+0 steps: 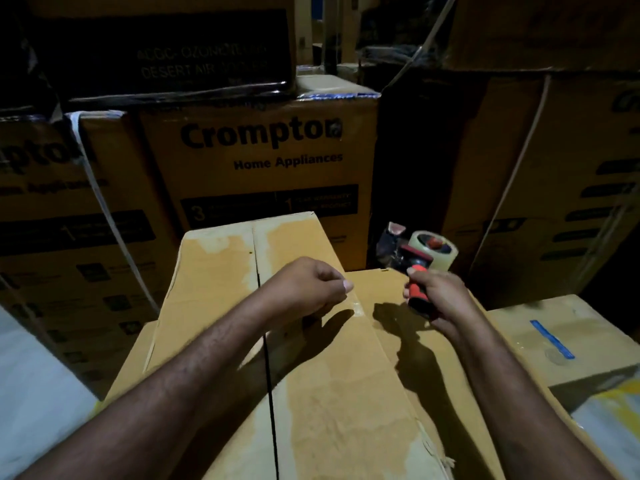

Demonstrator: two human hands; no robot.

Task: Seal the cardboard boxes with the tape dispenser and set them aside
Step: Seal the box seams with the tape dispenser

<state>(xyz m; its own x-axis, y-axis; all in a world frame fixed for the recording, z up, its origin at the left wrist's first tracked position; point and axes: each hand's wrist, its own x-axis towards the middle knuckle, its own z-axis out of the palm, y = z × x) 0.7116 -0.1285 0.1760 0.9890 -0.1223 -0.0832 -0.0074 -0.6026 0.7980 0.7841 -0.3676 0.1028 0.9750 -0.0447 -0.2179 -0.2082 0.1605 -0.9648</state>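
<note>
**Tape gun up, fingers pinched over the box**

Both forearms reached in from the bottom edge and angled toward the middle of the picture. The right hand [437,296] was raised above the far right part of the box top, wrist bent, fingers wrapped tight round the red-and-black handle of the tape dispenser [420,263]. The dispenser pointed up and away from the person, its roll of clear tape [433,247] sitting at the far end, clear of the cardboard and throwing a dark shadow on the flap below.

The left hand [309,285] hung over the middle of the box [311,393], knuckles up, thumb and forefinger pressed together at the tips, the other fingers curled in. Whether a strand of tape sat in that pinch could not be told; nothing showed plainly between the fingers. A short shiny patch lay on the cardboard just below and to the right of that hand.

The box stood right in front, its top flaps shut, with a dark seam [266,341] running down the middle and pale strips on either side of it. A second box [540,323] with a blue mark [552,339] lay just beside it on the right. Behind, printed cartons [259,161] were stacked high in the dim light.
</note>
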